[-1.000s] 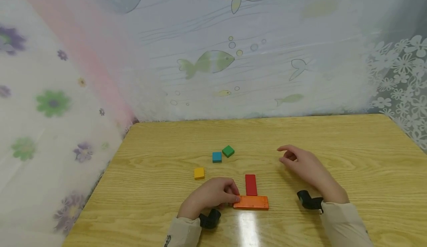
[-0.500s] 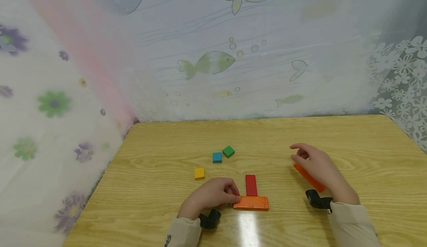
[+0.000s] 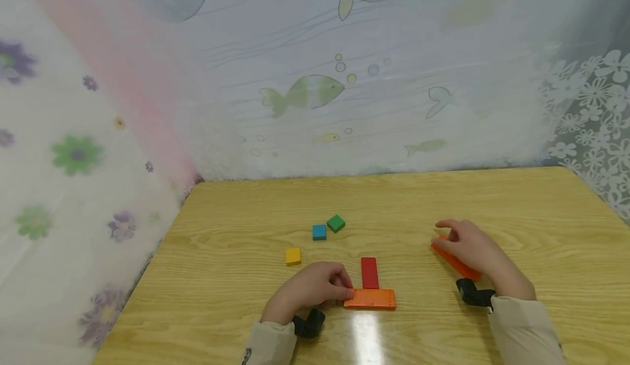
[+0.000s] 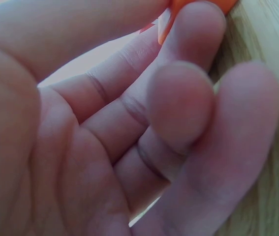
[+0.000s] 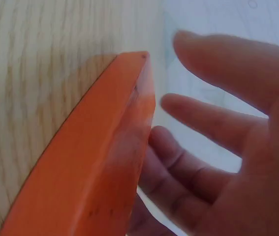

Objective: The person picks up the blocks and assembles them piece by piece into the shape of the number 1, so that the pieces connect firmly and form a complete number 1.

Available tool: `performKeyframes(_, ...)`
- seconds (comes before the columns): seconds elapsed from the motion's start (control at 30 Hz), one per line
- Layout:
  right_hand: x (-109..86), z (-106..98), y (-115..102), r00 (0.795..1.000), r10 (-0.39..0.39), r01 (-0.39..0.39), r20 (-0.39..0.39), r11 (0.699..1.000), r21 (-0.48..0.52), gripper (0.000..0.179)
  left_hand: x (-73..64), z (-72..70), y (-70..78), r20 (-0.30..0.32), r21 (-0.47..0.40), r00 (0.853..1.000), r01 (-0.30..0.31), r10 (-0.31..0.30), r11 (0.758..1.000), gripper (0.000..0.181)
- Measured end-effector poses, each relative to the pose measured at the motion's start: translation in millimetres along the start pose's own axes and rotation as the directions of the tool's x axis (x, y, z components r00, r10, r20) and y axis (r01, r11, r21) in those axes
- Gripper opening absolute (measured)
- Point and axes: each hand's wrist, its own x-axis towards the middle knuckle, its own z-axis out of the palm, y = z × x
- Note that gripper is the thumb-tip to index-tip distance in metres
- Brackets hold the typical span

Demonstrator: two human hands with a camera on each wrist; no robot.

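Flat orange rectangular block (image 3: pixel 376 299): lies crosswise on the light wood-grained table (image 3: pixel 236 310), nearest the person of all the blocks, flecked with small dark marks, held at its left end by the left hand (image 3: pixel 312 288)
Left fingers: clamped on that left end between thumb and fingertips, bent toward the palm further back
Flat red rectangular block (image 3: pixel 369 272): points away from the person, near end at the far long side of the orange block, apparently touching, forming an upside-down T with it
Long orange slab (image 3: pixel 461 268): lies slantwise well to the right of the red block, partly covered by the right hand (image 3: pixel 477 250)
Right fingers: spread apart, with a gap between thumb and index, beside and above the slab; cannot tell whether touching it
Small square blocks: yellow (image 3: pixel 293 256) beyond the left hand, blue (image 3: pixel 319 232) farther back, green (image 3: pixel 336 223) just beside blue and turned cornerwise
Wrists: fitted with black angled devices (image 3: pixel 309 324), next to beige sleeves (image 3: pixel 269 340)
Backdrop: pale fish-print sheet (image 3: pixel 315 91) behind the table, white flower-print sheet (image 3: pixel 79 151) at the left
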Motion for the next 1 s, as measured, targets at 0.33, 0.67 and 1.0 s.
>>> performKeyframes(0.33, -1.2, -1, 8, 0.994, 0.006, -0.007, 0.109, 1.0, 0.014, 0.06, -0.2, 0.1, 1.1, 0.001, -0.012, 1.0, 0.005, -0.005, 1.0, 0.008)
performKeyframes(0.67, -1.7, -2, 3, 0.986, 0.054, -0.059, 0.159, 0.998, 0.028, 0.058, -1.0, 1.6, 2.1, 0.002, -0.008, 1.0, 0.01, -0.01, 1.0, 0.008)
performKeyframes(1.0, 1.0, 4, -13, 0.988, 0.082, -0.079, 0.131, 0.996, -0.028, 0.065, -1.0, 0.1, 1.5, 0.001, -0.023, 1.0, 0.017, -0.017, 1.0, 0.008)
